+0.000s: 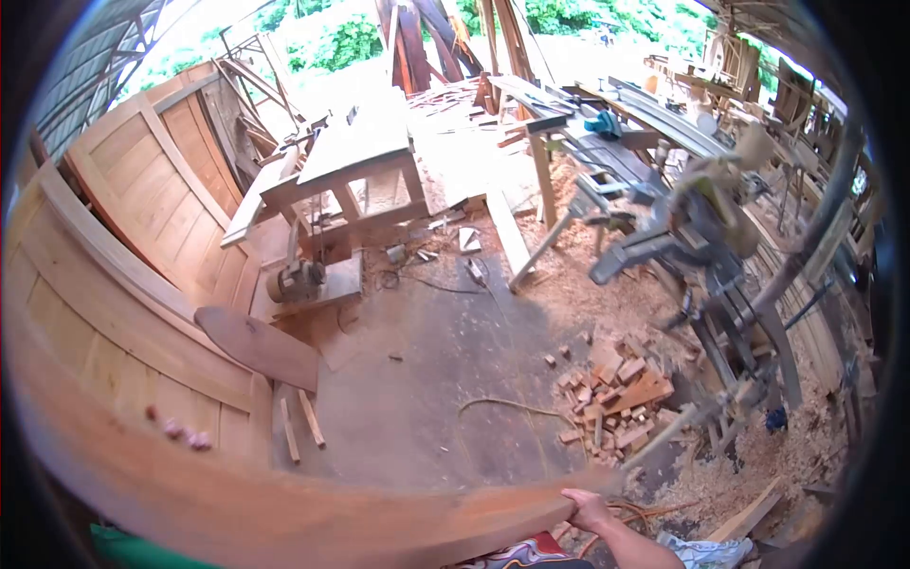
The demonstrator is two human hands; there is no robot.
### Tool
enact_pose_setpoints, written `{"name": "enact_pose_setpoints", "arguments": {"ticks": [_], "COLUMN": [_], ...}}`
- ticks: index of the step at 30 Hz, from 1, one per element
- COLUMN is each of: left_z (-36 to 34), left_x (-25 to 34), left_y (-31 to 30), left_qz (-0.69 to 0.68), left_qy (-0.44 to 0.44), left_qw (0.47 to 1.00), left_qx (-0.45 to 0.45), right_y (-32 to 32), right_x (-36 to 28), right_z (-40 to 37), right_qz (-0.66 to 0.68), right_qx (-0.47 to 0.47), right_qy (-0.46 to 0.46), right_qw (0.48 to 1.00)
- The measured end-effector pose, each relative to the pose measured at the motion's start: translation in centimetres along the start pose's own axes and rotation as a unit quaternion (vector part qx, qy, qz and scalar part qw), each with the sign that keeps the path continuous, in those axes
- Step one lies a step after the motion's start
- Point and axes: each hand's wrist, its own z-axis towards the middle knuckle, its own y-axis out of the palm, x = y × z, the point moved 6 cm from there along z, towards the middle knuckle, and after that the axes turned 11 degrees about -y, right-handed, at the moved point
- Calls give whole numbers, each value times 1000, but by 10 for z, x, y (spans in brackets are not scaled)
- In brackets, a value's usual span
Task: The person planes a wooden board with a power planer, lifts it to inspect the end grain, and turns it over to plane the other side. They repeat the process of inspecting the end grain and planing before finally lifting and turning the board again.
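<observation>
The long curved plank (332,517) is held low across the bottom of the view, blurred. Its long axis runs left to right, and its right end points towards the pile of offcuts (616,398) on the floor. That end is clasped by the right hand (588,509), closed over the edge. Of the left hand (175,429) only fingertips are seen, hooked over the far edge. The plank is best carried level, with both ends watched, so that the saw stand (711,256) is cleared.
</observation>
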Motion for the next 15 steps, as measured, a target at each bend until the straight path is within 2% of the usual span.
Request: {"name": "enact_pose_setpoints", "arguments": {"ticks": [4,7,11,12,14,15], "left_z": [138,263,383,408,472,505], "left_x": [-87,-136,-234,-249,-281,-293], "left_y": [-110,-119,-184,-192,-206,-212], "left_qz": [-209,-250,-273,-237,-165,-135], "left_qy": [93,51,13,-45,-131,-158], "left_qw": [972,965,961,965,929,934], "left_qx": [-57,-65,-36,105,305,291], "right_y": [-7,7,15,15,17,15], "right_x": [-7,19,49,54,60,60], "right_z": [40,62,120,135,163,176], "right_qz": [-18,21,60,70,86,98], "right_qx": [31,12,4,5,3,6], "right_qy": [100,154,229,248,285,297], "right_qw": [994,988,972,966,955,950]}}
